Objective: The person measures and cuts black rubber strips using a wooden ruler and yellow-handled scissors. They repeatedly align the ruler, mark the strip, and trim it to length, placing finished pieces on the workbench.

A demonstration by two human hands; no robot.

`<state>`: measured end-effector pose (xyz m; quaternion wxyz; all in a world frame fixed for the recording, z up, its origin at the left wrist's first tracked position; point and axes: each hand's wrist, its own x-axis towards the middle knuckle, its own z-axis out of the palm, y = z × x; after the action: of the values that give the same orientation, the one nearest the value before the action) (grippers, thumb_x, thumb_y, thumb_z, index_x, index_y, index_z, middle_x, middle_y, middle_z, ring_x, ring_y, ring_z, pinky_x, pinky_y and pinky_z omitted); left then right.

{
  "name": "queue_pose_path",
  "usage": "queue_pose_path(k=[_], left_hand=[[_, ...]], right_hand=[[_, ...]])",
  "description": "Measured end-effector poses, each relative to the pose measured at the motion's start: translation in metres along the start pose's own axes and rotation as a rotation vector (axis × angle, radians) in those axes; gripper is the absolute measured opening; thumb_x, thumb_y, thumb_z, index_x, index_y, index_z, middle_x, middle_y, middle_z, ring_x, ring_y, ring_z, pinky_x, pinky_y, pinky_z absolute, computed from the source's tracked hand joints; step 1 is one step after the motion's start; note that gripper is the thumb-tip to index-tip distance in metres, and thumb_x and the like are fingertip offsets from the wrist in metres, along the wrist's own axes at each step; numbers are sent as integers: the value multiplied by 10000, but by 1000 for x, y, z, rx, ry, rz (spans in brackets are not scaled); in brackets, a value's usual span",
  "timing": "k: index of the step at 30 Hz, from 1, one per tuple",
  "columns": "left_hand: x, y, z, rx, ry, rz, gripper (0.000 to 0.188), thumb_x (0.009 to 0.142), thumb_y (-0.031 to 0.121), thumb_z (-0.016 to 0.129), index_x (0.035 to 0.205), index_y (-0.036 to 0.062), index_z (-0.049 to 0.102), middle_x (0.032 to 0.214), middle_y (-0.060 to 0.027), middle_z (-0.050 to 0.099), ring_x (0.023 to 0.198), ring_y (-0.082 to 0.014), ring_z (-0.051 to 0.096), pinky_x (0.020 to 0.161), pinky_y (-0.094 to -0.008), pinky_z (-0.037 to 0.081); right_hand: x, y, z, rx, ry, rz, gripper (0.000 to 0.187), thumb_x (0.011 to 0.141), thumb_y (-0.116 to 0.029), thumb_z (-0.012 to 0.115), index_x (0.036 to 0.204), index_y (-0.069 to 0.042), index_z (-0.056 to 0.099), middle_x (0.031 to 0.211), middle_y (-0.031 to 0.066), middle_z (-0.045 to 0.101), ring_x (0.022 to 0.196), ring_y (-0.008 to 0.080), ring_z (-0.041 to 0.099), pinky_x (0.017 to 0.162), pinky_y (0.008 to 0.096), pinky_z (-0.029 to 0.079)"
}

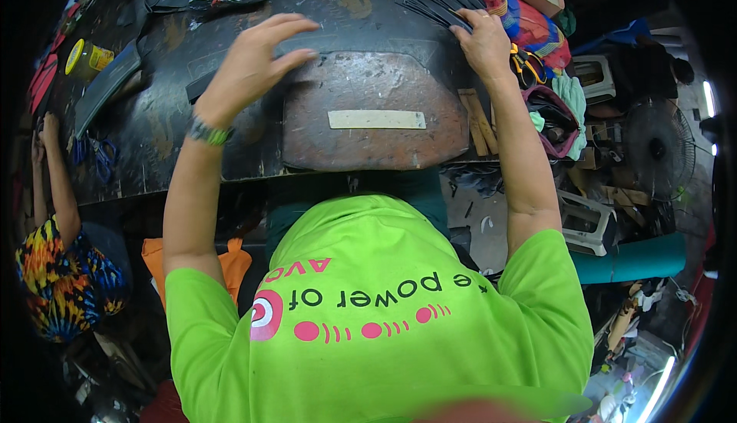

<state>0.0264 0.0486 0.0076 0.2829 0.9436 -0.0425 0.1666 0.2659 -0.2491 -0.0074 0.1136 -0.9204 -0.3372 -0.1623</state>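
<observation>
picking from the thin black strips (436, 6) far right on the bench (253, 143) seems in hand, the right hand (487, 43) part-curled beside them, its hold unclear, the left hand (257, 58) loosely spread and empty, and freeing one likely calls for a fine pinch.

Wkshop: worn bench (249, 145) w/ scissors (527, 61)

The right hand (485, 39) is at the fanned black strips (436, 10).
</observation>
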Motion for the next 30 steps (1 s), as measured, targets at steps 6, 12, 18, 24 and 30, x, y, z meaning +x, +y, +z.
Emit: queue_pose_path(k=[6, 12, 18, 24, 30], left_hand=[[62, 17, 35, 380, -180, 3, 567, 895, 270, 777, 1423, 162, 598, 1480, -131, 564, 1374, -328, 515, 1167, -472, 384], [-2, -10, -5, 337, -154, -176, 708, 860, 248, 802, 1496, 164, 503, 1498, -137, 536, 1398, -346, 486, 1186, -570, 318], [-45, -33, -23, 64, -70, -346, 507, 889, 130, 751, 1377, 106, 615, 1327, -112, 633, 1234, -327, 587, 1044, -391, 461], [-56, -36, -18, 96, 13, -247, 420, 901, 89, 723, 1316, 84, 658, 1233, -118, 670, 1170, -320, 608, 1020, -394, 473], [-79, -41, -29, 31, 45, -246, 431, 898, 68, 724, 1323, 93, 660, 1271, -116, 668, 1199, -313, 599, 1042, -392, 472]], right_hand=[[-11, 27, 18, -2, -16, -33, 361, 844, -250, 775, 1185, -137, 746, 1165, 82, 721, 1084, 326, 630, 933, 440, 535], [-7, 33, 20, 67, -30, -27, 376, 852, -259, 777, 1206, -140, 738, 1152, 93, 720, 1084, 322, 637, 938, 445, 528], [2, 33, 25, 130, -60, 5, 403, 814, -261, 806, 1182, -111, 743, 1132, 142, 716, 1091, 357, 658, 938, 451, 531], [2, 38, 32, 286, -94, 67, 426, 816, -261, 805, 1208, -108, 737, 1129, 145, 713, 1108, 351, 662, 937, 442, 524], [-2, 18, 30, 303, -166, -18, 404, 818, -243, 798, 1197, -113, 743, 1115, 144, 709, 1088, 354, 665, 933, 439, 520]])
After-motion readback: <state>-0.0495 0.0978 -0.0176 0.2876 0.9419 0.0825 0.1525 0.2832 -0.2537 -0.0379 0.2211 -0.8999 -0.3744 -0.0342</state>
